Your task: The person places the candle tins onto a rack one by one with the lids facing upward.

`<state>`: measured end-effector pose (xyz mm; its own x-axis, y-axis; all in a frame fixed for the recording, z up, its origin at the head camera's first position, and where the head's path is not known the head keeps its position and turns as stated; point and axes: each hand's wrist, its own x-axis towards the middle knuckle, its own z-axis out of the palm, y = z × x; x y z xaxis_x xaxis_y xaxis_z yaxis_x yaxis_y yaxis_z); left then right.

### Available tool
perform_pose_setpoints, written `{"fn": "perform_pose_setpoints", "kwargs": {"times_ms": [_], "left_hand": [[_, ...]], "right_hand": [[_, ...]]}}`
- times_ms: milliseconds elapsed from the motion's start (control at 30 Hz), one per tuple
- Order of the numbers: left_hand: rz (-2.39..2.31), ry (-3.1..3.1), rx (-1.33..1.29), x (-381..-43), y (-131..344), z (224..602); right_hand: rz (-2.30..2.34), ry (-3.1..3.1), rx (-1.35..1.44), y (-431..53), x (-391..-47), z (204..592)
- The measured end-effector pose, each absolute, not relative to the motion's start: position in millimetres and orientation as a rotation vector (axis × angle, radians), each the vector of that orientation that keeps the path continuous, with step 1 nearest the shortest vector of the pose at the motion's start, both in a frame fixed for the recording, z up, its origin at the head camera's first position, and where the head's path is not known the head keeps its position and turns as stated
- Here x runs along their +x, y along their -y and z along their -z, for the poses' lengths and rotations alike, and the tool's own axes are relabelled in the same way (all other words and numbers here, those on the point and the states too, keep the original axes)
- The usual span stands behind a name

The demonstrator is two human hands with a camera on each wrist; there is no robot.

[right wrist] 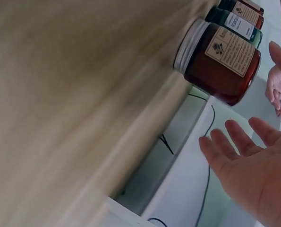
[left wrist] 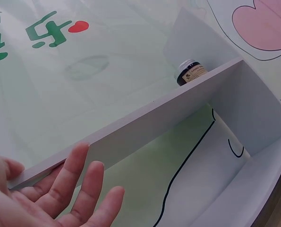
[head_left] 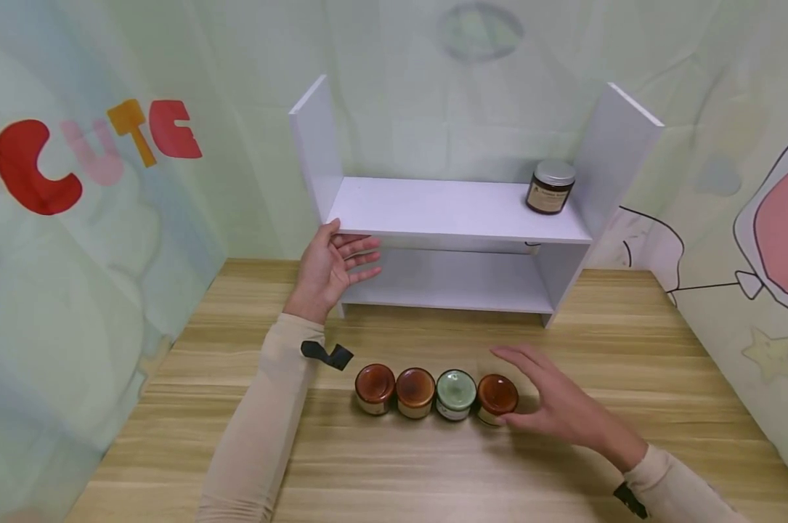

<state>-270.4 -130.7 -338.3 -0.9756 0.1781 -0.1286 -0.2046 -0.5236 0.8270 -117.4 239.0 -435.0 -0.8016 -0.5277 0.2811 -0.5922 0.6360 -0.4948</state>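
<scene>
My left hand (head_left: 325, 272) grips the left front edge of a white shelf (head_left: 433, 207), thumb on top and forefinger below, the other fingers spread in front. A row of glass jars stands lid-down on the table: two amber jars (head_left: 375, 385) (head_left: 415, 388), a green jar (head_left: 456, 391) and another amber jar (head_left: 498, 394) at the right end. Beside that end jar, my right hand (head_left: 557, 403) is spread with thumb and fingers apart. The right wrist view shows this jar's silver lid (right wrist: 188, 47) against the wood and its paper label.
A dark jar (head_left: 548, 190) with a silver lid stands upright at the right end of the upper shelf. The shelf's side panels (head_left: 619, 156) rise at both ends. Below lies a lower board (head_left: 446, 280). Printed cloth (head_left: 426, 87) hangs behind the wooden table (head_left: 394, 472).
</scene>
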Motion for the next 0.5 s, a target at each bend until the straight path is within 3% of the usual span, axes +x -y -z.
{"fn": "perform_pose_setpoints", "kwargs": {"times_ms": [500], "left_hand": [[-2.558,-1.421,-0.043,-269.3,130.6,337.5]], "right_hand": [[-1.658,2.733,0.900,-243.1,-120.8,444.8]]}}
